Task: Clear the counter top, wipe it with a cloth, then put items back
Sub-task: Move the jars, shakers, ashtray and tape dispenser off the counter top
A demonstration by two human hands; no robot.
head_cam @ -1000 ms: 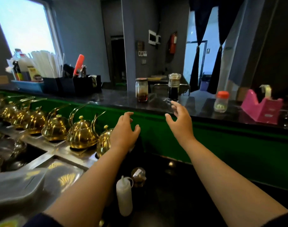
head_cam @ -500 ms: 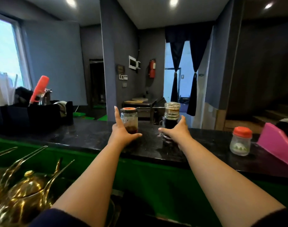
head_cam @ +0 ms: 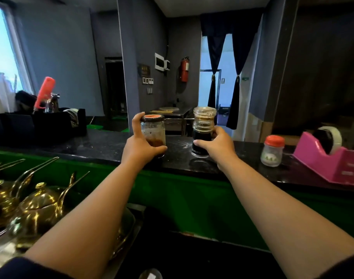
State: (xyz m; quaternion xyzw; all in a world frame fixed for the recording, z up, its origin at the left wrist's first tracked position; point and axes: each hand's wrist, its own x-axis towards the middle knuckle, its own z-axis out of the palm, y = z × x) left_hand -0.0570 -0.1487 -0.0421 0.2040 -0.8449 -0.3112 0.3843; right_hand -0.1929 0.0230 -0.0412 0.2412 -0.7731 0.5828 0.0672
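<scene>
Fingers of left hand [head_cam: 141,147] wrap a cylindrical glass jar [head_cam: 153,133]; right hand [head_cam: 218,147] grips a ribbed glass dispenser [head_cam: 203,127].

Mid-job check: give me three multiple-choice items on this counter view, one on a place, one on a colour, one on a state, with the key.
1. Where is the tape dispenser?
A. far right of the counter
B. beside the window
C. between the hands

2. What colour is the small shaker's cap?
A. green
B. red
C. black

3. What is the left hand doing?
A. hanging open
B. pressing flat on the counter
C. gripping the jar

Key: 1 A, it sits at the right edge; 2 B, the cap shows red; 3 C, fingers wrap the jar, while the right hand grips the dark bottle.
</scene>
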